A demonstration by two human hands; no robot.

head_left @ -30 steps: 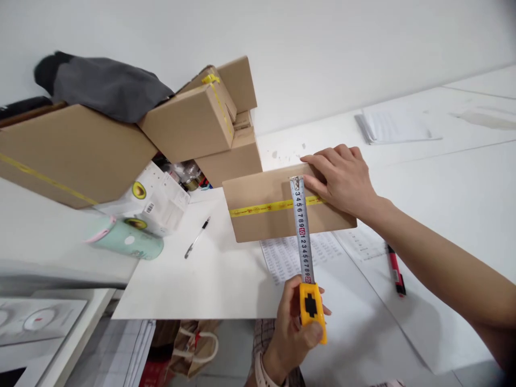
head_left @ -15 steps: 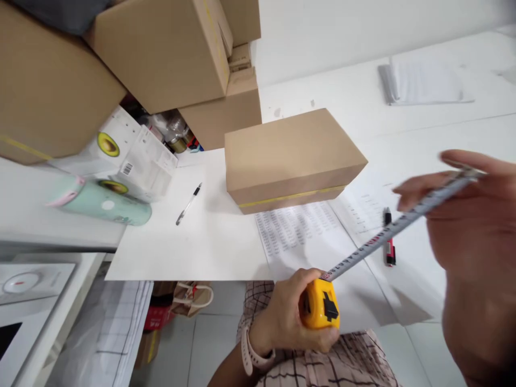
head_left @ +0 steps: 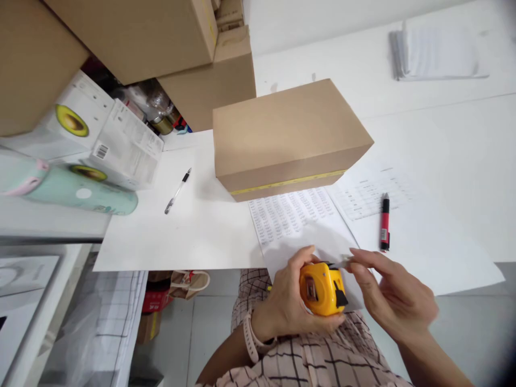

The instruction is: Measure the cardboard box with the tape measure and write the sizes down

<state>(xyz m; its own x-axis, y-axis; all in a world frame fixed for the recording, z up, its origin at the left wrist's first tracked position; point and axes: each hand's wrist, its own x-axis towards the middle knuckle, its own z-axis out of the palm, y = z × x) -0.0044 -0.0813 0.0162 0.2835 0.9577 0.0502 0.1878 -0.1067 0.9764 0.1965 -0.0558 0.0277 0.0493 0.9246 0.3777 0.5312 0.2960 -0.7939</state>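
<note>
My left hand (head_left: 282, 303) is wrapped round a yellow tape measure (head_left: 320, 290) with a black lock button, held just in front of the table edge. Thumb and forefinger of my right hand (head_left: 393, 290) pinch the end of the blade (head_left: 344, 262), and only a short length shows outside the case. Beyond my hands a closed cardboard box (head_left: 292, 131) with yellow tape along its near side rests on the table. Printed sheets (head_left: 282, 217) lie partly under the box. A red and black pen (head_left: 385, 223) lies on paper to the right.
A clear pen with a black grip (head_left: 177, 192) lies left of the box. Stacked cartons (head_left: 209, 88), white avocado-print boxes (head_left: 121, 145) and a mint-green bottle (head_left: 86, 189) crowd the left side. A paper stack (head_left: 443, 54) sits at the back right.
The blade, stretched far out to the right before, has run back nearly all the way into the case. My right hand has come in close to the left. The view has shifted slightly.
</note>
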